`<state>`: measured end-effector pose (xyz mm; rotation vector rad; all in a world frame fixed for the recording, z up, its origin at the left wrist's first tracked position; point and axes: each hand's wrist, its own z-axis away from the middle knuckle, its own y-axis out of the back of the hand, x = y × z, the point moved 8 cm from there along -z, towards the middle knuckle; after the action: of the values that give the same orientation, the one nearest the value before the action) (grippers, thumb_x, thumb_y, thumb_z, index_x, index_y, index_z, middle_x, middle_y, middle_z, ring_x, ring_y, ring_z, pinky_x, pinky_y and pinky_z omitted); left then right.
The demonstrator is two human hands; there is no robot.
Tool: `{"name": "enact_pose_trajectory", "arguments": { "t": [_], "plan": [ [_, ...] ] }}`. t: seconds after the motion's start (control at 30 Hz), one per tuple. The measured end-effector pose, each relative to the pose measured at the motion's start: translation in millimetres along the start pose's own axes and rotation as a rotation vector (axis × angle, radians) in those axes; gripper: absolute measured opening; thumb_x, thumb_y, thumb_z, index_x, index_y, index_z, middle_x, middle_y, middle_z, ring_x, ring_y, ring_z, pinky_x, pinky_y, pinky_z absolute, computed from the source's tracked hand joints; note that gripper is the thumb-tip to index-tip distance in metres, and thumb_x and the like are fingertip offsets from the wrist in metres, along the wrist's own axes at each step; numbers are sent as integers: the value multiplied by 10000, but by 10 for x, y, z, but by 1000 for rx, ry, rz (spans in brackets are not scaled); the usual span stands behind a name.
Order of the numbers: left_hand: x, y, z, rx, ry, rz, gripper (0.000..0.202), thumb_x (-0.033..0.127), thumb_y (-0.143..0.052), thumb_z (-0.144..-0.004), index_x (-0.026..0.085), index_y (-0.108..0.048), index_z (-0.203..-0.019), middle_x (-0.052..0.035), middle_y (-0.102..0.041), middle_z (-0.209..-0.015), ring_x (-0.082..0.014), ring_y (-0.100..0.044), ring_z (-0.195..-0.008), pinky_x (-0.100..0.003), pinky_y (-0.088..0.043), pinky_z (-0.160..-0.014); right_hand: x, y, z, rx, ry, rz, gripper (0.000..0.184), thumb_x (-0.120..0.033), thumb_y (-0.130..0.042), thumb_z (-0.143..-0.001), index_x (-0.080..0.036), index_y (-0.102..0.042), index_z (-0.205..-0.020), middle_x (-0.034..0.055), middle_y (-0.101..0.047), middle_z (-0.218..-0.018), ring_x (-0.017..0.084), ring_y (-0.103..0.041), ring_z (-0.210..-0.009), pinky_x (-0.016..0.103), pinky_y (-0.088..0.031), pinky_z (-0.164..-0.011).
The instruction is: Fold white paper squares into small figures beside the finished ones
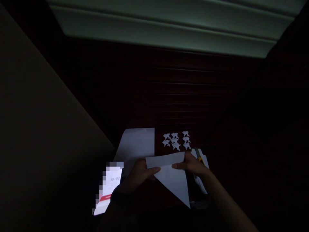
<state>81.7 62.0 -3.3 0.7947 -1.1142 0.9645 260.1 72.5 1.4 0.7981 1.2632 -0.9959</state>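
Observation:
Between my two hands is a white sheet of paper [172, 182], folded so that one corner points down toward me and a straight band runs along its far edge. My left hand [142, 172] grips the band's left end, thumb on top. At the right end, my right hand [193, 163] pinches the same sheet, its thumb pointing inward along the fold. The fingers behind the paper are mostly hidden. Just beyond the sheet lie several small folded paper figures [175, 145] in rows.
A stack of white paper [137, 141] lies at the back left. Near my left wrist glows a phone screen [112, 182] with a timer. To the right, a yellow and black utility knife [200, 158] rests on white paper [204, 158]. The dark table meets a slatted panel [188, 96].

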Motion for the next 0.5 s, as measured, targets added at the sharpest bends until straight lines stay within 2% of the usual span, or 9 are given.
{"name": "enact_pose_trajectory", "arguments": {
  "t": [0.1,0.2,0.33,0.5],
  "plan": [
    [19,8,4,-12,-2,5,308,329,-642,-691,103,-640,-901,-120,-688,-834,-245,-653,-685,-324,-533,-554,28,-24,9,-56,-32,1,354,-314,-718,-606,-154,-648,-914,45,-660,-892,205,-596,-838,327,-460,-759],
    [43,31,17,18,11,23,308,324,-646,-688,104,-637,-903,-123,-687,-839,-252,-654,-699,-338,-541,-568,32,-55,21,-101,-45,-23,337,-324,-708,-619,-147,-652,-901,48,-660,-876,207,-594,-845,330,-458,-765],
    [68,-11,33,-10,10,66,354,304,-664,-673,124,-613,-974,-123,-677,-908,-266,-650,-763,-348,-550,-581,9,-61,30,-83,-36,-83,370,-309,-717,-613,-151,-646,-940,45,-662,-878,192,-592,-839,316,-451,-776],
    [82,-38,24,-24,-27,32,377,306,-673,-660,133,-597,-988,-113,-675,-893,-262,-652,-729,-342,-546,-547,17,-110,18,-68,-38,-129,358,-271,-730,-609,-125,-643,-924,76,-663,-911,205,-598,-847,339,-453,-774]
  ]
}}
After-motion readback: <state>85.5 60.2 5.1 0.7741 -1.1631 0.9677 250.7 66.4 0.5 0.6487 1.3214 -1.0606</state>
